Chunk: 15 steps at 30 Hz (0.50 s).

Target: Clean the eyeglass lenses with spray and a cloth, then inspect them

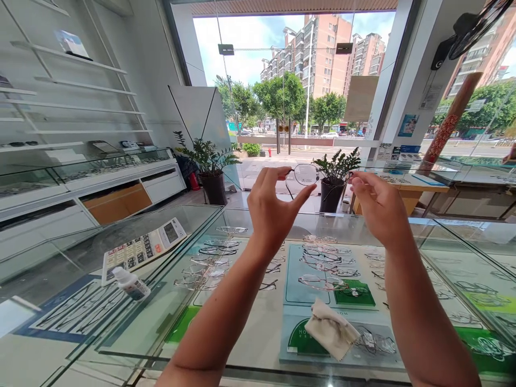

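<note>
Two hands, one raised pair of glasses, and many more frames under the glass.
There are two hands, one left hand (270, 201) and one right hand (379, 207), with one pair of glasses (305, 174) between them. On the bench (253, 322) are one calculator (143, 247), one white bottle (131, 284) and one cloth (332, 329). The display frames (322, 282) number well over a dozen, but overlap and reflections prevent an exact count. Beyond stand two potted plants (213, 188), each in its own pot. Two black door fittings (226, 49) and two upright door handles (278, 137) show at the entrance, and one fan (463, 35) at upper right.
</note>
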Each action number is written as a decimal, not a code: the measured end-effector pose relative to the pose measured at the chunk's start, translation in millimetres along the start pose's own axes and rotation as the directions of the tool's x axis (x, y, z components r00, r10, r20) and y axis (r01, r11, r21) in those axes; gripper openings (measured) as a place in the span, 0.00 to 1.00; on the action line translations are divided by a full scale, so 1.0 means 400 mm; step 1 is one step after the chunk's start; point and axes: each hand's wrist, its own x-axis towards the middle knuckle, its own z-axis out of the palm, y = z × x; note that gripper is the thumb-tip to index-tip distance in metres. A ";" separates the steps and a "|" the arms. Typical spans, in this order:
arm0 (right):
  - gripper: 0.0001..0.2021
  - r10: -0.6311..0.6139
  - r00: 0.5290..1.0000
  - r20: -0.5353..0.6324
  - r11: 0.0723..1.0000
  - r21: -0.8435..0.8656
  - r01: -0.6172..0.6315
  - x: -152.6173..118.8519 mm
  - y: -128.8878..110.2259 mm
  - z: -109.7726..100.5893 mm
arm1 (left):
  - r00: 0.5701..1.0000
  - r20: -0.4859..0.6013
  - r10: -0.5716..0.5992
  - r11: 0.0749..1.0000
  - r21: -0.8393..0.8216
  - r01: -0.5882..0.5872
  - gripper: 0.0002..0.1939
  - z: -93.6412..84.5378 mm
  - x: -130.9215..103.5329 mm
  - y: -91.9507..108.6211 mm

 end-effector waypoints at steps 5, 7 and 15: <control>0.28 0.046 0.999 0.010 0.999 0.024 -0.046 0.005 0.015 0.004 | 1.000 0.005 0.028 0.999 0.031 -0.028 0.24 -0.003 0.000 0.005; 0.27 0.037 0.999 -0.007 0.998 0.044 -0.037 0.006 0.015 0.005 | 0.999 0.003 0.040 0.999 0.024 -0.040 0.24 -0.004 0.000 0.007; 0.20 -0.083 0.987 -0.135 0.988 0.122 0.100 0.006 0.002 0.013 | 0.999 -0.039 0.010 0.997 -0.070 -0.013 0.25 0.010 -0.002 -0.020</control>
